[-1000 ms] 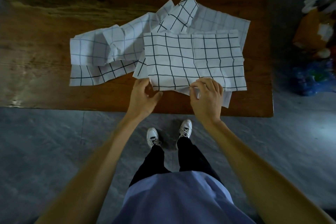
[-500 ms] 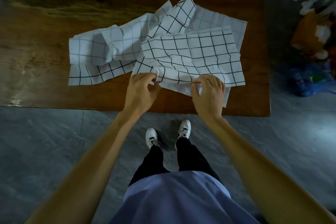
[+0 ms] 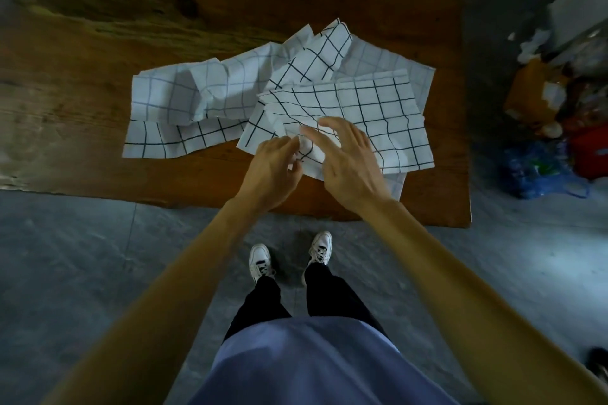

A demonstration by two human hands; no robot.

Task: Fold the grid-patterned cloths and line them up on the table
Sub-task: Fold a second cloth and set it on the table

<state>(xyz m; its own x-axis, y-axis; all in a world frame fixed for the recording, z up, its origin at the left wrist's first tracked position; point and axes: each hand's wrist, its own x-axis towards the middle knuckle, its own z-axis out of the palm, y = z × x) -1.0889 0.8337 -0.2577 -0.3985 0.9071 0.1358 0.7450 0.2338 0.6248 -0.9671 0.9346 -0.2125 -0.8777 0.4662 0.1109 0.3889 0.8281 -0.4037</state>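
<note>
Head view:

- A wooden table (image 3: 98,128) is seen across the upper half of the frame, its near edge running just above the middle.
- A heap of white grid-patterned cloths (image 3: 230,99) is spread on the table, from left of centre to the right of centre.
- The topmost cloth (image 3: 378,108) is laid at the right of the heap, rumpled toward its lower left corner, with its lower right edge near the table's near edge.
- A crumpled cloth (image 3: 171,102) is seen at the left of the heap, partly flat on the wood at its lower edge.
- The left hand (image 3: 271,171) is held at centre frame, its fingers curled and pinching the bunched lower left corner of the topmost cloth.
- The right hand (image 3: 345,158) is held just beside the left one, over the same corner, with fingers spread and nearly straight; whether the fabric is touched by it cannot be told.
- A grey floor (image 3: 82,273) is shown in the lower half, where white shoes (image 3: 260,261) and dark trousers (image 3: 329,293) are seen at lower centre.
- Blurred clutter (image 3: 559,108), including blue plastic, is gathered at the right edge.
</note>
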